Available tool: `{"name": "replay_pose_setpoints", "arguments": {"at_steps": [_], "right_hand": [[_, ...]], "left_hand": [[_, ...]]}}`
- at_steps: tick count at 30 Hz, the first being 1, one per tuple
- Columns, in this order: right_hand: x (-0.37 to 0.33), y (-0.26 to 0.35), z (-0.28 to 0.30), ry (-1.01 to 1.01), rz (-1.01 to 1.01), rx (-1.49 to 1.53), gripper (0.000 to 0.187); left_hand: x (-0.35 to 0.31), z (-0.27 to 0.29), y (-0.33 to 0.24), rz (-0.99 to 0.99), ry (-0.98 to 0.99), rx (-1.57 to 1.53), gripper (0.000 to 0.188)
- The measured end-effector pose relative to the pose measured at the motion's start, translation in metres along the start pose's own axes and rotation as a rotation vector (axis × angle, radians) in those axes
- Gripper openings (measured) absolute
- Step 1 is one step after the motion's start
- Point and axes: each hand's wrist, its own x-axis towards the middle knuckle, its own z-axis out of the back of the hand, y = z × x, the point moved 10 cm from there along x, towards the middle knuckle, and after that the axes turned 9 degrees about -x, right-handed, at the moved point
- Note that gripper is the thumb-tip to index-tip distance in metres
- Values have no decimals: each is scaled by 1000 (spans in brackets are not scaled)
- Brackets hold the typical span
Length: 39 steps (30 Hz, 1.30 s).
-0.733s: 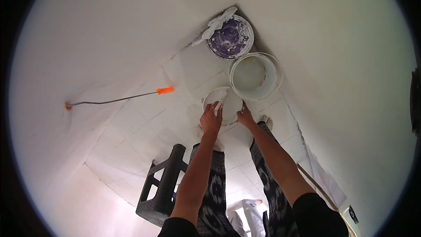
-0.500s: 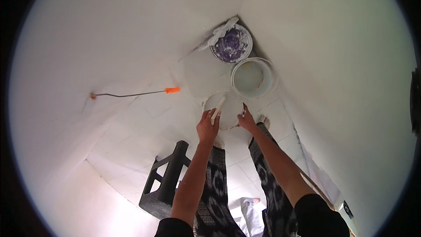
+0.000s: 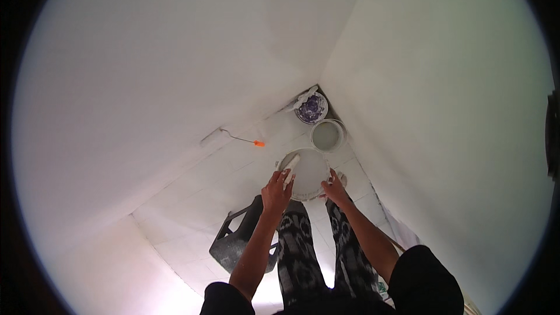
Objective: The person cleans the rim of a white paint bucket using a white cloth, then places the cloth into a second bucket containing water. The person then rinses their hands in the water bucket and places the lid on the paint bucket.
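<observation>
A round bucket (image 3: 313, 170) with pale contents is held up in front of my legs. On its left side my left hand (image 3: 276, 192) is closed at the rim, with a whitish, paint-smeared stick-like tool (image 3: 292, 167) by its fingers. That tool slants over the bucket's opening, and I cannot tell its exact kind. My right hand (image 3: 335, 189) is closed on the rim at the right. Its fingertips are partly hidden.
Beyond stand an open pail (image 3: 325, 136) with greyish liquid and a purple-topped, paint-splashed bucket (image 3: 311, 108) in the corner. A paint roller frame with an orange handle (image 3: 259, 143) lies left. A black stool (image 3: 236, 245) stands beside my left leg. Walls meet ahead.
The bucket has risen off the floor in both hands as my view has moved up. The floor pails, roller frame and stool now look smaller and farther down.
</observation>
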Motion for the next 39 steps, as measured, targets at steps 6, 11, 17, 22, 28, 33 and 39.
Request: {"name": "replay_pose_setpoints", "arguments": {"at_steps": [6,11,17,22,28,33,39], "right_hand": [[-112,126,21,17,68,-120,73],[-177,170,31,-23,141,-82,74],[-235,194,23,5,182,-18,72],[-265,211,19,8,194,-66,69],[-276,230,27,-5,245,-3,66],[-285,238,24,-1,205,81,66],[-286,248,26,-5,286,60,65]], "left_hand": [[-2,103,-108,-47,-55,-1,23],[-4,159,-170,-9,-8,-94,26],[-39,195,-219,-120,-30,-112,22],[-48,214,-234,-173,-60,-132,20],[-49,237,-255,-100,-29,-134,20],[-44,245,-263,-148,-58,-146,20],[-16,253,-252,-198,-98,-324,24]]}}
